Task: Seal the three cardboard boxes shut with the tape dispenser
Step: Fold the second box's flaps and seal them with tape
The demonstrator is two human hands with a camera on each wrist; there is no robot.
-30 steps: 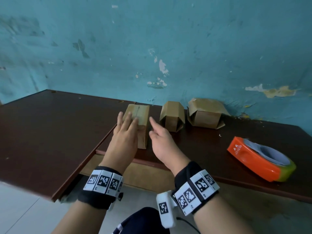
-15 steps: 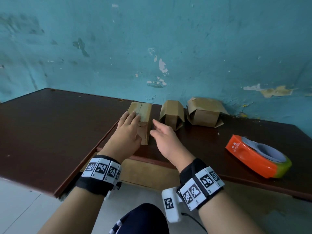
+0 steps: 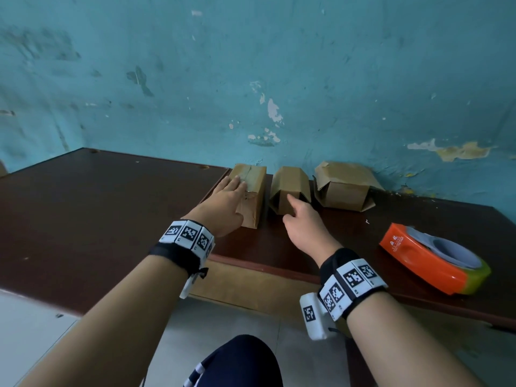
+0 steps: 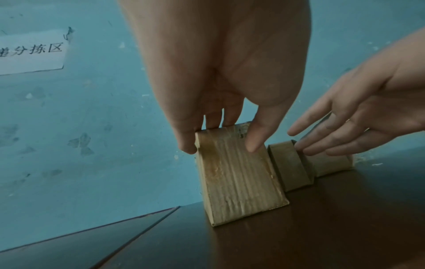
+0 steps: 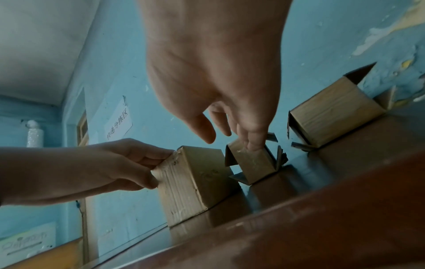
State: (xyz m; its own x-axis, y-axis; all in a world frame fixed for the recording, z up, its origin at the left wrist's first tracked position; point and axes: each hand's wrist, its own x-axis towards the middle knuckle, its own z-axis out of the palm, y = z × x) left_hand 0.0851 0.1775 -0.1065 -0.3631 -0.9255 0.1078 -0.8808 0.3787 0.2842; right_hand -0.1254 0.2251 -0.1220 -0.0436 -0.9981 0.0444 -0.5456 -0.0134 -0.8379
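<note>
Three small cardboard boxes stand in a row against the blue wall. My left hand [image 3: 234, 191] [image 4: 220, 131] [image 5: 158, 163] grips the left box [image 3: 252, 202] [image 4: 239, 182] [image 5: 195, 182], fingers over its taped top and thumb on its near face. With straight fingers, my right hand [image 3: 293, 202] [image 4: 333, 138] [image 5: 230, 134] touches the top of the middle box [image 3: 290, 182] [image 4: 289, 167] [image 5: 253, 163], whose flaps stand loose. The right box [image 3: 343, 191] [image 5: 333, 114] has raised flaps. Far right, the orange tape dispenser [image 3: 430, 258] lies untouched.
The boxes sit on a dark brown table [image 3: 349, 241] that abuts a second table [image 3: 83, 219] on the left, with a seam between them. Its front edge runs just under my wrists. A paper sign [image 4: 30, 52] hangs on the wall at the left.
My left hand has slid the left box back and right, into line with the others. My right hand left that box's side and reached over to the middle box.
</note>
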